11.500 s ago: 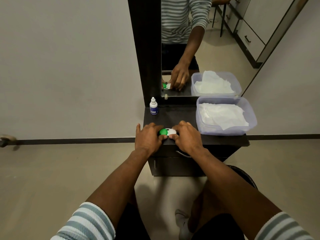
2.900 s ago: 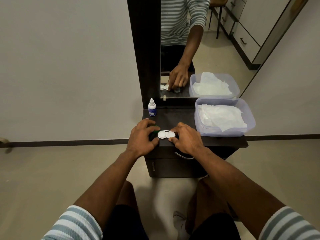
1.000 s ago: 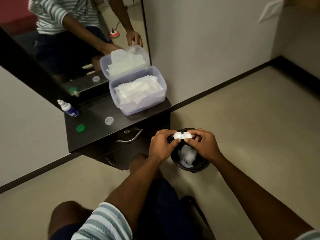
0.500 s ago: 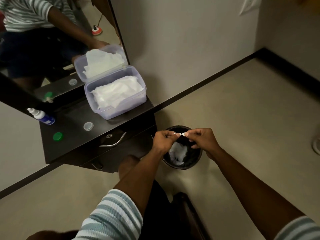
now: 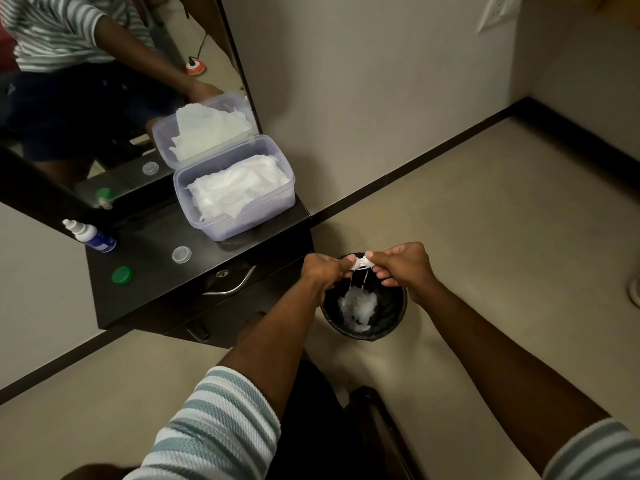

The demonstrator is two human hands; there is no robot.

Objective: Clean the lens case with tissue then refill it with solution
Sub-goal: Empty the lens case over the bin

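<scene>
Since half a second ago the lens case (image 5: pixel 360 263) has been tipped further over the bin (image 5: pixel 363 299), and thin streams of liquid now run from it down onto the crumpled white tissue (image 5: pixel 357 305) inside. Largest in view, the dark worktop (image 5: pixel 152 271) stands against the mirror (image 5: pixel 104 81). On it sits a clear plastic box (image 5: pixel 235 199) filled with tissues, its lid missing. Beside the worktop, on the floor, is the round black bin. The left hand (image 5: pixel 320 270) pinches one end of the white case and the right hand (image 5: pixel 398 268) pinches the other, holding it above the bin's mouth. A solution bottle (image 5: pixel 90 235) lies at the worktop's back edge. Near the front lie a green cap (image 5: pixel 122 275) and a clear cap (image 5: pixel 181 254), apart from each other.
</scene>
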